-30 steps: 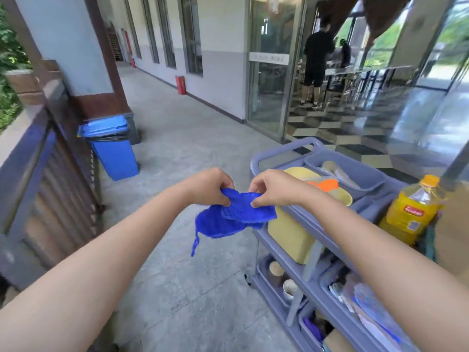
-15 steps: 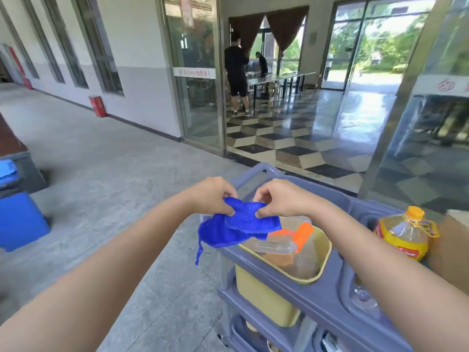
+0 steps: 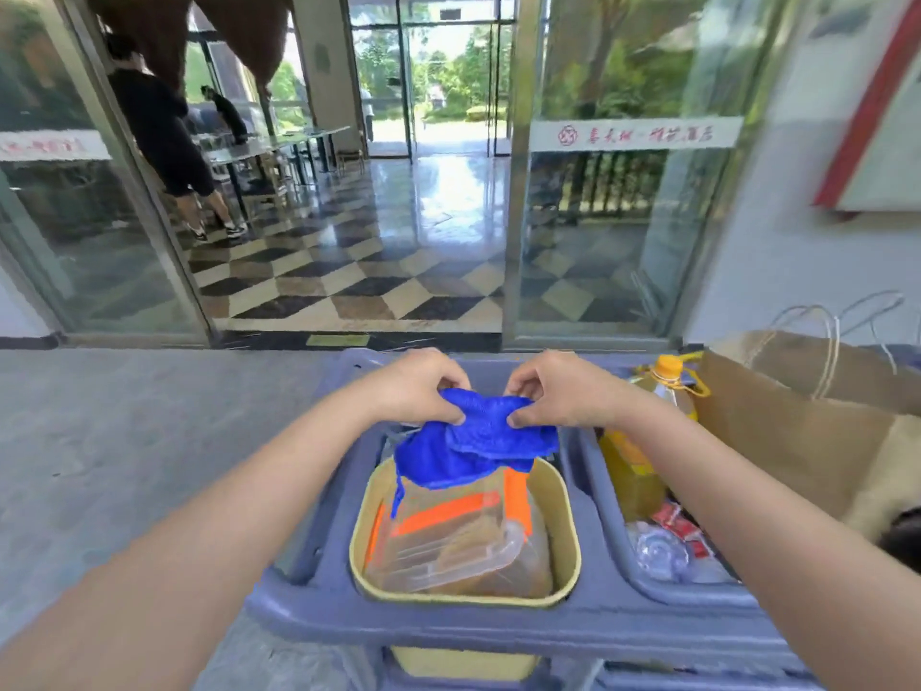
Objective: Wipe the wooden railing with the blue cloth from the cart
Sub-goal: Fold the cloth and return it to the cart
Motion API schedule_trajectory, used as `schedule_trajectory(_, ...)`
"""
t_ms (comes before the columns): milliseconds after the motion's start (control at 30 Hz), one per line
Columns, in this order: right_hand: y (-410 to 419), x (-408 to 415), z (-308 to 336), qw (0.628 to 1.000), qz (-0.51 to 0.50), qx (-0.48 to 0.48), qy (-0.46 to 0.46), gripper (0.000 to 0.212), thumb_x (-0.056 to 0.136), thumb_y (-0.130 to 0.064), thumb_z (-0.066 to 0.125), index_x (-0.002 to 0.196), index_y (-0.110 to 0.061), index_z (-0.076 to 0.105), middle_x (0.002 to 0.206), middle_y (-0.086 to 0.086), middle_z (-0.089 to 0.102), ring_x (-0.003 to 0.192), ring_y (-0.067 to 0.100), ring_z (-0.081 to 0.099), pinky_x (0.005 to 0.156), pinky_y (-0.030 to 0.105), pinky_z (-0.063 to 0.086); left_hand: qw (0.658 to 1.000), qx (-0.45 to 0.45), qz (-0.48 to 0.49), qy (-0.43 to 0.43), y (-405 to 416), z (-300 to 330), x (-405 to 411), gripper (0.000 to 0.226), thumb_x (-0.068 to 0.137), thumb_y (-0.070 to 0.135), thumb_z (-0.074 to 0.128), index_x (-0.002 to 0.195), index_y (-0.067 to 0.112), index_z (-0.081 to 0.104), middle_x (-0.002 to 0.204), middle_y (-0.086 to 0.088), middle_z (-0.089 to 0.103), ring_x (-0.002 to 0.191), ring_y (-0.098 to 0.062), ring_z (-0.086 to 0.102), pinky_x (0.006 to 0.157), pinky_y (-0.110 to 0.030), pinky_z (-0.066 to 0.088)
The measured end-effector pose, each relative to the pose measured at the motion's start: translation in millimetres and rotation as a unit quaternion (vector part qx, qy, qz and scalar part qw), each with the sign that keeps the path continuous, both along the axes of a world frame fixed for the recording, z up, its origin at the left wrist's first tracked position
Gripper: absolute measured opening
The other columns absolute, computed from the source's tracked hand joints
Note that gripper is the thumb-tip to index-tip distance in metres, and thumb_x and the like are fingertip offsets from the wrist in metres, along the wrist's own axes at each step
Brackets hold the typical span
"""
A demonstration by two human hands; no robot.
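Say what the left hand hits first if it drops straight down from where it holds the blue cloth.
Probably the clear container in the yellow tub on the cart, directly below the left hand and the hanging blue cloth. Depth is unclear.

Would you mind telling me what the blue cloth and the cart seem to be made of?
The blue cloth looks like soft microfibre or terry: nubby, matte, draping in folds. The cart appears to be moulded plastic: grey-purple, rounded edges, dull sheen.
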State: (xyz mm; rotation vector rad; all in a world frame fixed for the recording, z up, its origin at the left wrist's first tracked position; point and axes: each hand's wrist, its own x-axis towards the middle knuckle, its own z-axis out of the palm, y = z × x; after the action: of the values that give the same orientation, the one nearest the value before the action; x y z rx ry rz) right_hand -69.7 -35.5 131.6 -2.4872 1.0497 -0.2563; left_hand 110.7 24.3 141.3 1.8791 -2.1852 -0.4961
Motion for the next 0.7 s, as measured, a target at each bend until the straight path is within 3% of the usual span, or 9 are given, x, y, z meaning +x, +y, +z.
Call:
schedule_trajectory(67,1.3,-4.4,-0.3,0.999,-0.043,-0.002,0.001,0.014,0.071,-0.016,0.07,0.084,-0.011,0.069,0.082,0.007,0.071,0.074,0.018,0.061,0.061,0.019,0.042,0.999,0.012,-0.04,0.014,-15.7,-2.3,1.1,0.009,0.074,0.007,0.064,0.082,0.005,0.068,0.063,-0.004,0.056,0.045,-0.001,0.047,0.047,-0.017,0.037)
schedule_trajectory(133,6.6,-7.6,1.4,0.997,-0.083,-0.001,0.007,0.016,0.072,-0.017,0.071,0.086,-0.01,0.069,0.081,0.006,0.07,0.071,0.014,0.057,0.056,0.016,0.036,0.996,0.022,-0.085,0.02,-28.9,-3.9,1.3,0.01,0.075,0.007,0.063,0.084,0.004,0.067,0.057,-0.003,0.054,0.038,0.001,0.045,0.041,-0.015,0.036)
schedule_trajectory(233,13.7,-14.8,3.8,0.988,-0.151,-0.021,0.018,0.017,0.072,-0.018,0.07,0.087,-0.01,0.069,0.077,0.003,0.067,0.071,0.013,0.055,0.056,0.017,0.033,0.986,-0.003,-0.165,0.002,-46.6,-2.3,-4.0,0.008,0.073,0.009,0.064,0.081,0.007,0.068,0.064,-0.003,0.059,0.052,-0.005,0.046,0.055,-0.025,0.037)
schedule_trajectory(300,23.1,-26.0,3.7,0.98,-0.197,-0.017,0.01,0.015,0.072,-0.017,0.069,0.086,-0.01,0.069,0.083,0.005,0.071,0.073,0.014,0.058,0.056,0.015,0.039,0.978,-0.015,-0.208,0.011,-55.5,-2.2,-15.0,0.005,0.072,0.01,0.065,0.077,0.01,0.067,0.066,-0.002,0.061,0.055,-0.006,0.047,0.056,-0.023,0.037)
schedule_trajectory(400,41.8,-46.9,-1.6,0.966,-0.256,-0.009,0.014,0.015,0.072,-0.016,0.067,0.086,-0.01,0.068,0.087,0.007,0.073,0.08,0.019,0.063,0.071,0.029,0.051,0.966,-0.003,-0.256,0.035,-63.5,-11.8,-39.4,0.008,0.072,0.008,0.063,0.077,0.011,0.068,0.075,-0.005,0.067,0.065,-0.012,0.051,0.062,-0.027,0.04)
schedule_trajectory(467,50.7,-60.3,-8.7,0.96,-0.28,0.002,0.022,0.013,0.072,-0.018,0.067,0.084,-0.012,0.067,0.086,0.005,0.072,0.08,0.018,0.063,0.071,0.029,0.05,0.96,0.012,-0.275,0.046,-62.6,-23.3,-53.4,0.009,0.072,0.007,0.062,0.078,0.01,0.068,0.077,-0.006,0.068,0.068,-0.013,0.055,0.064,-0.028,0.043)
schedule_trajectory(600,67.6,-88.3,-30.1,0.942,-0.332,0.032,0.027,0.013,0.071,-0.018,0.067,0.081,-0.011,0.066,0.083,0.007,0.071,0.075,0.02,0.062,0.069,0.032,0.051,0.943,0.04,-0.325,0.057,-63.1,-48.6,-86.8,0.01,0.072,0.008,0.063,0.073,0.018,0.065,0.074,0.003,0.066,0.068,-0.004,0.056,0.061,-0.02,0.042)
schedule_trajectory(700,74.3,-102.0,-52.2,0.933,-0.356,0.043,0.037,0.013,0.07,-0.02,0.065,0.081,-0.012,0.065,0.08,0.005,0.069,0.072,0.019,0.058,0.069,0.034,0.05,0.936,0.056,-0.345,0.047,-62.7,-65.1,-105.9,0.014,0.073,0.008,0.062,0.072,0.022,0.064,0.072,0.005,0.064,0.069,-0.007,0.057,0.061,-0.022,0.042)
